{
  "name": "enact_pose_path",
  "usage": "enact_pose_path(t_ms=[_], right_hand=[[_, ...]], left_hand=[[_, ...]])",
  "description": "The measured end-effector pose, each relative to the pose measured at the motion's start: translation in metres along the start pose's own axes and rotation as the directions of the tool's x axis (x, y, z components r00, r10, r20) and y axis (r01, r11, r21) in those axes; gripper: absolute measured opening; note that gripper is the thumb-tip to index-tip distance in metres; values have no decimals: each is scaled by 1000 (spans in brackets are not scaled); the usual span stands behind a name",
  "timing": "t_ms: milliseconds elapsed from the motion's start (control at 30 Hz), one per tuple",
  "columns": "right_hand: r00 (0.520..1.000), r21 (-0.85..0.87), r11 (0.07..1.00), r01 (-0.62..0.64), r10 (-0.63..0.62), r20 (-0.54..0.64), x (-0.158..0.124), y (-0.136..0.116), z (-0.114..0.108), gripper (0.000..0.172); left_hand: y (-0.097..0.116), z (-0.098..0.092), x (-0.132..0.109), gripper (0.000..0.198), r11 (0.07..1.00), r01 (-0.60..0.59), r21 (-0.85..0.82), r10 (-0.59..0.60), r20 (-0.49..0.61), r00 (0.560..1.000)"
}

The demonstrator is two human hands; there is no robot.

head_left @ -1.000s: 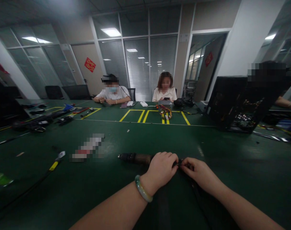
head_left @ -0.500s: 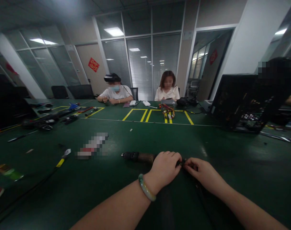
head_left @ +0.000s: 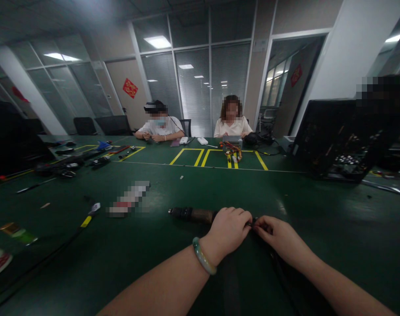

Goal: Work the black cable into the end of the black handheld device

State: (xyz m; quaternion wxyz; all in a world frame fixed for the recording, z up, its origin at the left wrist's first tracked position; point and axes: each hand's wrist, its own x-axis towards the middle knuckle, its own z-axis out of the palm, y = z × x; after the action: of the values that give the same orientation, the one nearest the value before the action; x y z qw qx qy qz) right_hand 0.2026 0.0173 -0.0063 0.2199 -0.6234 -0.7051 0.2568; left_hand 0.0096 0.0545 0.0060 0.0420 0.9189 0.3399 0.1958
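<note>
My left hand (head_left: 228,229) is closed in a fist around a dark rod-like tool (head_left: 191,214) that lies on the green table (head_left: 193,184), its dark end sticking out to the left. A green bracelet sits on that wrist. My right hand (head_left: 280,239) pinches a small dark part right beside the left hand's knuckles. What the fingertips hold is too dark to name. Dark cables or straps run from the hands toward me.
A cable with a yellow-marked plug (head_left: 88,217) lies left. An open black computer case (head_left: 338,140) stands at the right. Two people sit at the far side behind yellow tape lines (head_left: 200,157). Tools (head_left: 68,166) clutter the far left.
The view has drifted slightly, so things sit a little further right in the picture. Both hands stay together on the tool in the same grip.
</note>
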Motion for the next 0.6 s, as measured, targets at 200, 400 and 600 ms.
enact_pose_path(t_ms=[200, 400, 600], right_hand=[[1000, -5, 1000, 18, -18, 3, -2, 2, 2, 22], [999, -39, 998, 47, -48, -14, -2, -1, -2, 20], [1000, -1, 1000, 12, -12, -10, -4, -1, -4, 23]], left_hand=[[1, -2, 0, 13, 1000, 11, 20, -12, 20, 1000], [-1, 3, 1, 12, 1000, 13, 23, -13, -12, 1000], [-2, 3, 1, 12, 1000, 5, 16, -5, -21, 1000]])
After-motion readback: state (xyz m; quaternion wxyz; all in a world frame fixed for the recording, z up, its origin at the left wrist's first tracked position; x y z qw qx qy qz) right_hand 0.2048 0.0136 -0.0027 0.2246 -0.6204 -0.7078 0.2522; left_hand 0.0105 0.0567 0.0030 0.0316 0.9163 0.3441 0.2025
